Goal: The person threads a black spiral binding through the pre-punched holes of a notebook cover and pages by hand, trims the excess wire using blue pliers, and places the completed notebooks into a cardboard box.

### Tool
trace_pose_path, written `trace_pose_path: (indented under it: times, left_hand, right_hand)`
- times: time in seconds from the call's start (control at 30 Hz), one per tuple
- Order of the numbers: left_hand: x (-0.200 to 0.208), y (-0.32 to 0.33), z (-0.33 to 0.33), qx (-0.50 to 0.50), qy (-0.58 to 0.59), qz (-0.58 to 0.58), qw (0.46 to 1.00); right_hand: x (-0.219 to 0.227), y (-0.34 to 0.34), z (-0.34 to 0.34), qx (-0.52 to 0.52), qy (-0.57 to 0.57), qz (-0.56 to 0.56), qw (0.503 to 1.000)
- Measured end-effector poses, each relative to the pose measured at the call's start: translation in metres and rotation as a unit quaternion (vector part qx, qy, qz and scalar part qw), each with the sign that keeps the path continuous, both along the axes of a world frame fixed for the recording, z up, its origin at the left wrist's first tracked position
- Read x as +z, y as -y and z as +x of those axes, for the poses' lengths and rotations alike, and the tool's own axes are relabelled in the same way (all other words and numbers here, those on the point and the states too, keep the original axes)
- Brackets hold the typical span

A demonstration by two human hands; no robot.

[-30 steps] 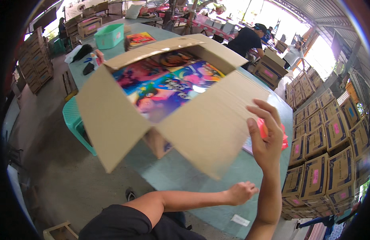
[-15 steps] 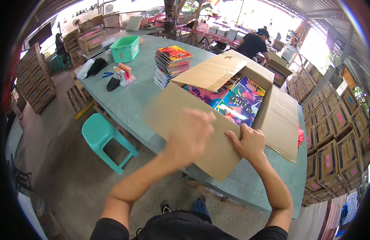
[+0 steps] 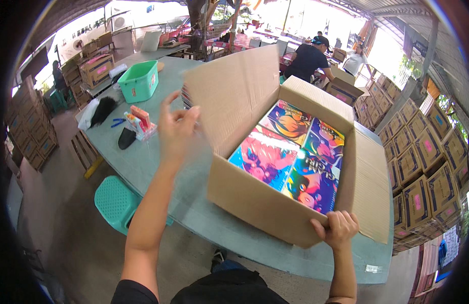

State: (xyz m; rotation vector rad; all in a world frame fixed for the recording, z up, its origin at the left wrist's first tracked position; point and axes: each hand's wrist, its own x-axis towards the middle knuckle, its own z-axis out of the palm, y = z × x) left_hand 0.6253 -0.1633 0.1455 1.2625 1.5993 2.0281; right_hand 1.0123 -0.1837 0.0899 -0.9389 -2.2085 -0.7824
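Observation:
An open cardboard box (image 3: 267,202) stands on the table, packed with colourful booklets (image 3: 265,157) lying flat in several groups. My right hand (image 3: 338,228) is closed on the box's near right corner, fingers over the rim and thumb on the wall. The left flap (image 3: 234,91) stands raised. Just left of that flap, my left hand (image 3: 178,124) is in the air, slightly blurred, fingers apart and holding nothing. Behind the flap, only a sliver of a booklet stack (image 3: 186,96) shows. The right flap (image 3: 372,187) is folded outward.
On the green-grey table (image 3: 168,187) are a green basket (image 3: 138,83), blue-handled tool (image 3: 118,122), black object (image 3: 126,139) and small packets (image 3: 142,124). A green stool (image 3: 117,202) stands below left. Stacked cartons (image 3: 422,172) line the right; a person in black (image 3: 309,62) works behind.
The left flap has swung up, uncovering more booklets and hiding most of the stack. The near flap no longer sticks out toward me. My left hand moved up and left; my right moved nearer me.

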Motion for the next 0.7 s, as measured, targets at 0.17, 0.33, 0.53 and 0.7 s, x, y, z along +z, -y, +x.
trace_pose_path:
  times: [0.17, 0.33, 0.53, 0.7]
  left_hand:
    - [-0.039, -0.038, -0.057, -0.157, 0.228, -0.092, 0.956]
    - [-0.072, -0.033, -0.025, -0.333, 0.304, -0.163, 0.877]
    - [-0.089, -0.027, -0.009, -0.334, 0.456, -0.179, 0.805]
    - [-0.087, -0.026, -0.019, -0.429, 0.478, -0.189, 0.743]
  right_hand:
    - [0.029, 0.014, -0.026, -0.039, -0.053, -0.229, 0.971]
    - [0.030, 0.012, -0.089, 0.007, -0.007, -0.189, 0.982]
    - [0.005, -0.005, -0.093, -0.013, -0.001, -0.099, 0.995]
    - [0.007, -0.008, -0.090, -0.031, -0.002, -0.141, 0.989]
